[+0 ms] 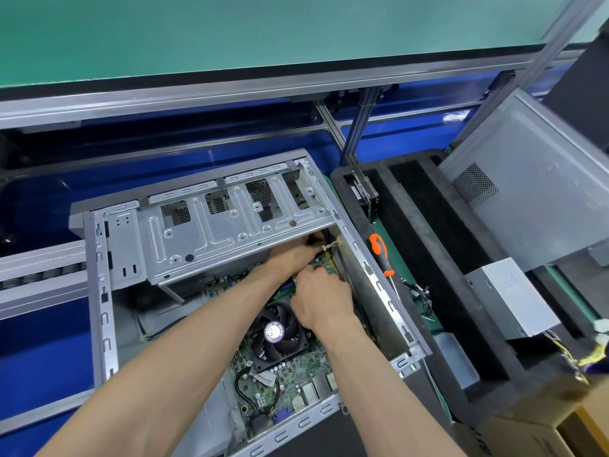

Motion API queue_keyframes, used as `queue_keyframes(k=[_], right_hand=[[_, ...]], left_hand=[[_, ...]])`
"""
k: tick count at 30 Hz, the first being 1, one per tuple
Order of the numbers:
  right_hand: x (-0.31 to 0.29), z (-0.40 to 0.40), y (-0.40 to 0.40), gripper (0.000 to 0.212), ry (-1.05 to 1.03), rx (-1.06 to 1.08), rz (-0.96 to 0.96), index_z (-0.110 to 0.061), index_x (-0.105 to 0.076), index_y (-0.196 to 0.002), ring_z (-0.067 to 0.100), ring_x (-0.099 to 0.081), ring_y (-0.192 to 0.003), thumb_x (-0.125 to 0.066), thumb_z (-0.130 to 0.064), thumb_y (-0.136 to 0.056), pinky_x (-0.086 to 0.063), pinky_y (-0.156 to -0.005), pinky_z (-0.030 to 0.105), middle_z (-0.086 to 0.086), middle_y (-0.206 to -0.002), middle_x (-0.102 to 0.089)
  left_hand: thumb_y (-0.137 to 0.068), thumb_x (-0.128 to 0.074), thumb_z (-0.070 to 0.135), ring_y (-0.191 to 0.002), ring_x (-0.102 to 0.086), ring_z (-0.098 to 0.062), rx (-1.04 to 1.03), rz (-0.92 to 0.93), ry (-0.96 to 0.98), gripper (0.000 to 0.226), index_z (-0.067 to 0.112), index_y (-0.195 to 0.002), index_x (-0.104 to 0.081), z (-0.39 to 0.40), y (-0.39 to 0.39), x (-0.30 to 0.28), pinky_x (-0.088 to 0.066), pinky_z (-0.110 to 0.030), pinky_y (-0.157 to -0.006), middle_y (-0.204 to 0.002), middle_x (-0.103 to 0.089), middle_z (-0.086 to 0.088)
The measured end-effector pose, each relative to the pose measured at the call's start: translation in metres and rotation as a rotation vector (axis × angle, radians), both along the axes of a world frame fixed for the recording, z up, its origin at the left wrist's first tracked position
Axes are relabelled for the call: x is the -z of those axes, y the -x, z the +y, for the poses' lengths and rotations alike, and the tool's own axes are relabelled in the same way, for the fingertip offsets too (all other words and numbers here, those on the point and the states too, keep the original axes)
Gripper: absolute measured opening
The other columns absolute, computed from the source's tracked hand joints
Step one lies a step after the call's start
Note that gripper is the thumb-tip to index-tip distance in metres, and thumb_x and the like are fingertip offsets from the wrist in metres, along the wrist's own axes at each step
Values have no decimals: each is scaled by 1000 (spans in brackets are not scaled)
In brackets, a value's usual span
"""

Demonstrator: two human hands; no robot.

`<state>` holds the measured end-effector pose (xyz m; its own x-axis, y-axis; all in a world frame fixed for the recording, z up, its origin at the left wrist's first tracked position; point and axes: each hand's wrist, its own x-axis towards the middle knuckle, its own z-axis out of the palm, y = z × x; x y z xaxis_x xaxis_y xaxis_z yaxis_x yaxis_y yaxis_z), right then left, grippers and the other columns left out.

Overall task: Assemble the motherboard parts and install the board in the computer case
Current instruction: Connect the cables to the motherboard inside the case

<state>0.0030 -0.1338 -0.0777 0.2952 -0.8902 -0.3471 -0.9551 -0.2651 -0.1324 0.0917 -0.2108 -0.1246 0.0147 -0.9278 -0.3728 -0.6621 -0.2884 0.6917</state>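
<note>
While both forearms reach down into the open computer case (99,278), the motherboard (296,367) already lies flat on the case floor, its black cooler fan (275,331) sitting just under the right wrist. The left hand (296,253) is pushed in beneath the edge of the grey drive cage (211,232) at the far end of the board, its fingertips curled out of sight near a white cable tie (329,247); I cannot tell what its grip holds, if anything. The right hand (321,300) hovers just nearer, knuckles up and fingers bent down onto the board beside the case's right wall; its grip is hidden too, so whether it pinches something I cannot say. A black cable (245,387) loops over the near part of the board, next to the rear ports (313,389). To the right of the case, a screwdriver with an orange and black handle (382,253) lies in a black foam tray (438,258). Farther right, a grey power supply (514,296) rests with its wire bundle (590,354) trailing, and a grey side panel (534,179) leans tilted above it. The case stands on a blue tabletop (43,351).
</note>
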Motion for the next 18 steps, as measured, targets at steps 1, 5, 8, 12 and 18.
queue_keyframes(k=[1,5,8,12,18], right_hand=[[0,0,0,34,3,1,-2,-5,-52,-125,37,-58,-114,-54,-24,-96,-37,-75,39,13,-123,-58],[1,0,0,31,2,11,-16,-6,-53,-123,36,-58,-114,-52,-21,-96,-32,-74,38,13,-124,-58],[1,0,0,32,-4,13,-18,-7,-53,-124,35,-57,-114,-52,-22,-96,-33,-75,38,13,-125,-57],[1,0,0,33,-4,18,-17,-6,-52,-125,35,-58,-114,-52,-21,-96,-37,-77,39,13,-124,-58],[2,0,0,32,16,11,-16,-7,-52,-125,35,-58,-113,-52,-22,-96,-32,-73,38,13,-124,-58]], left_hand=[[-99,-56,31,-124,-52,-23,16,17,-19,33,17,-128,-60,-1,-1,2,-38,-33,-109,-134,-59,-5],[-104,-47,31,-136,-44,-26,38,65,-22,35,16,-135,-55,-1,1,0,-29,-36,-116,-143,-52,-7],[-102,-50,32,-137,-41,-26,-12,-28,17,41,17,-140,-53,2,0,-2,-26,-34,-113,-147,-49,-8],[-104,-46,29,-136,-41,-20,75,-25,2,40,14,-141,-48,3,-1,1,-23,-19,-109,-147,-48,-6],[-101,-53,27,-125,-50,-18,28,-6,50,30,13,-127,-60,4,-2,1,-28,-11,-97,-135,-59,-5]])
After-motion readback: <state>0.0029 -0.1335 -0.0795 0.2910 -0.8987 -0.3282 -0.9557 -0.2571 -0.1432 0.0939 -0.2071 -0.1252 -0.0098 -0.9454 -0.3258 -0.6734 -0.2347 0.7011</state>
